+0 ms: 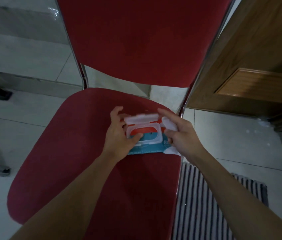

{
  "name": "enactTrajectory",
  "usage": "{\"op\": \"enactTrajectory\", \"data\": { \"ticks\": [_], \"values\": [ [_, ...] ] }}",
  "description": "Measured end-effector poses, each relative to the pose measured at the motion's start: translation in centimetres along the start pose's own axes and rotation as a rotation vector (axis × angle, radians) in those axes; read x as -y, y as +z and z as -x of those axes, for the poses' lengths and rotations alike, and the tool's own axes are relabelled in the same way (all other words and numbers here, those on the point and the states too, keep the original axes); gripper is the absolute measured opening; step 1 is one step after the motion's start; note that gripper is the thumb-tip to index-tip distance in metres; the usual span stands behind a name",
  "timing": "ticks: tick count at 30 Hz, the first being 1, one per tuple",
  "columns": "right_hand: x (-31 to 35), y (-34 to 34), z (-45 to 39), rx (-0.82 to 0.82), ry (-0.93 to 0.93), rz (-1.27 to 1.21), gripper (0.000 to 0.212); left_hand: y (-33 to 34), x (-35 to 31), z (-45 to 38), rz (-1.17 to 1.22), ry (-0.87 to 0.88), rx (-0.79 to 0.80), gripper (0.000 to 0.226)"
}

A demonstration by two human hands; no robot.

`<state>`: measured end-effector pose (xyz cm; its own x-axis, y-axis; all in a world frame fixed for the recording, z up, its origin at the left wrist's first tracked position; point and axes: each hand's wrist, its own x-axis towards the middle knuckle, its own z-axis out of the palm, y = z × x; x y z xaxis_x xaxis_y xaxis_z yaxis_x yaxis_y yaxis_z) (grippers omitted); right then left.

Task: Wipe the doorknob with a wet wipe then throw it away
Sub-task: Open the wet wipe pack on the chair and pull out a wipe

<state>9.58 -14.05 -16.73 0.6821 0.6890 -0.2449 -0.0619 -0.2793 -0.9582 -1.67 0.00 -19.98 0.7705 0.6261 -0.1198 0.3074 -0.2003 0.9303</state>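
While the left hand (119, 137) steadies the wipes pack (147, 135) on the red chair (85, 161), thumb pressing its open lid frame, the right hand (181, 134) pinches a white wet wipe (169, 124), other fingers spread. Wiping and binning remain; no doorknob shows.

Dim, cool light washes my view, the red chair (136, 40) dark and muddy, a faint glare on its chrome frame (83, 70), my fingers (164, 112) smeared by motion blur, and the wide lens bowing every edge outward.
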Motion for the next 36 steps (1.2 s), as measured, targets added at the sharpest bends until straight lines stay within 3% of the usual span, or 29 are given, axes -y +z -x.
{"op": "enactTrajectory", "data": {
  "ticks": [5, 8, 11, 16, 24, 31, 34, 36],
  "values": [
    [-1.2, 0.0, 0.7, 0.047, -0.180, 0.361, 0.050, -1.2, 0.0, -0.4, 0.095, -0.062, 0.183, 0.093],
    [-2.2, 0.5, 1.0, 0.025, -0.220, 0.451, 0.046, -2.2, 0.1, -0.5, 0.088, -0.059, 0.317, 0.090],
    [-2.9, 0.9, 1.0, -0.022, -0.222, 0.485, 0.044, -2.0, -0.2, -0.5, 0.111, -0.085, 0.267, 0.081],
    [-2.9, 1.3, 1.1, -0.038, -0.221, 0.535, 0.040, -1.2, 0.4, -0.2, -0.008, -0.030, 0.178, 0.094],
    [-2.7, 2.5, 1.2, -0.065, -0.143, 0.557, 0.037, -1.3, 0.1, -0.9, -0.225, 0.068, 0.227, 0.092],
    [-0.4, 2.9, 1.8, -0.038, 0.050, 0.330, 0.046, -2.4, -2.0, -2.3, -0.480, 0.214, 0.364, 0.075],
    [1.9, 1.8, 2.4, -0.104, 0.267, -0.073, 0.049, -2.2, -3.7, -1.4, -0.428, 0.175, 0.221, 0.064],
    [4.2, 1.2, 3.1, -0.178, 0.318, -0.444, 0.047, -1.8, -5.9, -0.5, -0.226, 0.010, 0.146, 0.049]
  ]
}}
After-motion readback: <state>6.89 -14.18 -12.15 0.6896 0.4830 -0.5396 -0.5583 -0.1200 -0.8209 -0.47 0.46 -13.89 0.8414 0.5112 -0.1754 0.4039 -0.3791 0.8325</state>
